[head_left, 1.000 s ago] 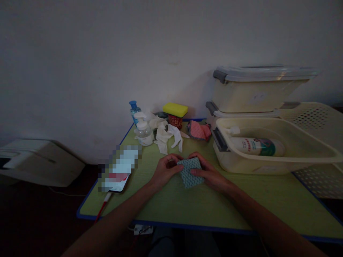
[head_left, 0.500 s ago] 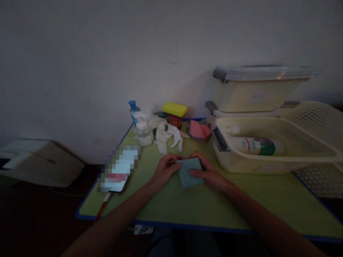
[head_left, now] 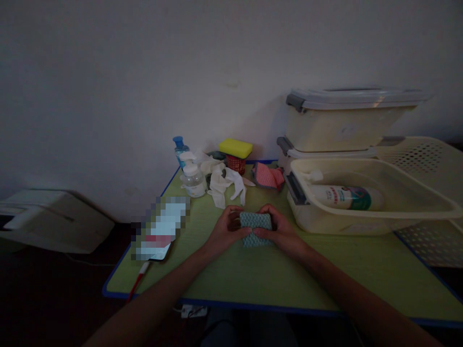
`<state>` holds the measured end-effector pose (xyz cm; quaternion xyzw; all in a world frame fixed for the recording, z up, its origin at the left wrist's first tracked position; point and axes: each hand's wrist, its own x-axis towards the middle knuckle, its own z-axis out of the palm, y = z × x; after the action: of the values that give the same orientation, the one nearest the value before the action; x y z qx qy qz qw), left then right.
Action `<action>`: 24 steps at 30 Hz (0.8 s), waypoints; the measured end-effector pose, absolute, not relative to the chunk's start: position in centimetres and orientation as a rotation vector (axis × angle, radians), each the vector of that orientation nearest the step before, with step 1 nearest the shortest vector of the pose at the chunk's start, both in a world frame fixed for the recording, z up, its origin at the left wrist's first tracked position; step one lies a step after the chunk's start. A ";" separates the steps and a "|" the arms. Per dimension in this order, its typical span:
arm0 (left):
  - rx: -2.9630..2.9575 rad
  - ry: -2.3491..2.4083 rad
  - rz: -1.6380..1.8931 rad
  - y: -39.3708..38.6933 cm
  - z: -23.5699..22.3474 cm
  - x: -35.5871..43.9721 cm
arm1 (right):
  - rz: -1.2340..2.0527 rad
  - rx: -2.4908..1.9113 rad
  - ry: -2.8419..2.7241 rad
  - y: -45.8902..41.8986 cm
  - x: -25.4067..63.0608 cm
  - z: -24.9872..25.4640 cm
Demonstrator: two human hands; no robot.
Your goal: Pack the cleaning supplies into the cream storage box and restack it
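Fingers of both your left hand (head_left: 226,230) and your right hand (head_left: 284,231) are clamped on the blue-green knitted pad (head_left: 255,220), one hand at each side, with your two thumbs lying across its front and their tips almost meeting. You have the pad over the green tabletop (head_left: 235,277); whether its lower edge touches the surface, you cannot tell from here.

Just beyond the pad, toward the wall (head_left: 144,86), lie crumpled white gloves (head_left: 218,185). Behind them, beyond the pad, a yellow sponge (head_left: 235,147) sits on a small red basket (head_left: 236,164), and a bunched pink cloth (head_left: 266,176) lies to the right of that. Beyond the pad to the left, you have a clear pump bottle (head_left: 195,183) with a blue-capped bottle (head_left: 182,153) behind it. Left of the pad lies a phone (head_left: 166,219), blurred by blocks, a red cable (head_left: 135,285) at its near end.

Right of the pad stands an open tub (head_left: 361,218), a white bottle (head_left: 334,196) on its side within. Farther back from the pad you see stacked boxes (head_left: 354,127) and a basket with holes (head_left: 419,156).
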<state>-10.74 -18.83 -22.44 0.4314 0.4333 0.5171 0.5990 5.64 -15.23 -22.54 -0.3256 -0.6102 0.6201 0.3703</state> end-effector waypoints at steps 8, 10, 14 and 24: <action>1.028 0.940 1.242 -18.5 -22.7 -11.1 | 1.775 -0.852 -1.303 -15.2 5.3 -22.9; 1.036 0.941 1.250 -18.4 -22.9 -11.2 | 1.783 -0.852 -1.288 -15.1 5.3 -23.3; 1.111 0.950 1.295 -18.4 -23.1 -11.4 | 1.716 -0.858 -1.375 -15.1 5.3 -23.8; 1.058 0.908 1.356 -18.2 -23.5 -12.1 | 1.428 -0.934 -1.619 -16.4 4.8 -23.0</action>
<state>-12.07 -18.17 -23.47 0.4495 0.3858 0.5762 0.5631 4.80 -16.41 -23.04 -0.3667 -0.6353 0.5604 0.3846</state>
